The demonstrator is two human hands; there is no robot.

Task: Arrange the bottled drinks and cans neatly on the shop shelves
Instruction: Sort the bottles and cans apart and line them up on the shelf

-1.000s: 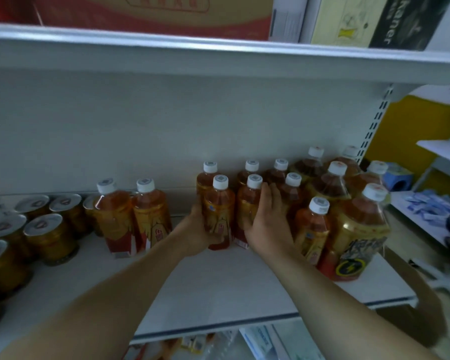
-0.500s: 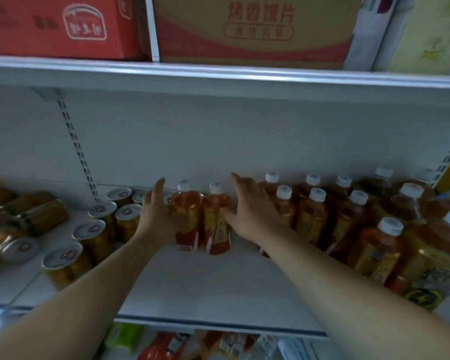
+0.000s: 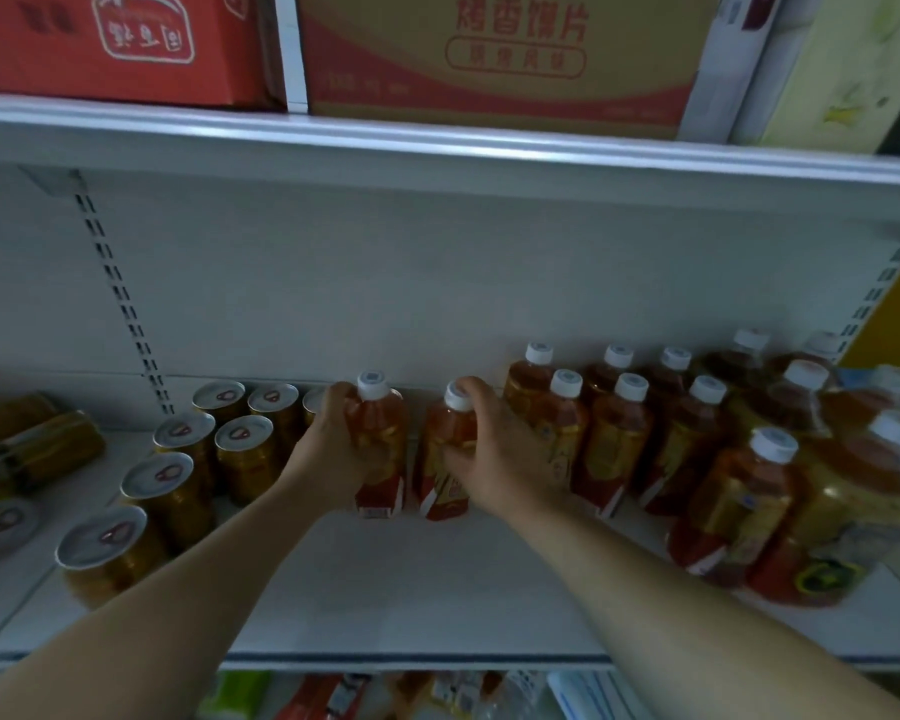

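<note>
Two small tea bottles with white caps stand side by side in the middle of the white shelf (image 3: 385,589). My left hand (image 3: 333,449) grips the left bottle (image 3: 383,459) round its body. The right bottle (image 3: 445,459) is held by my right hand (image 3: 494,459), fingers curled over its shoulder near the cap. A group of similar small bottles (image 3: 614,433) stands just to the right, with bigger tea bottles (image 3: 811,480) further right. Gold cans (image 3: 178,485) with silver tops stand in rows to the left.
Several cans (image 3: 32,449) lie on their sides at the far left. Red and tan cartons (image 3: 494,54) sit on the shelf above. The shelf's front half is bare white surface. More goods show on the shelf below (image 3: 333,698).
My hands left the right-hand bottle group, moved left and spread open beside the two separate bottles. Now each hand has closed round one of them.
</note>
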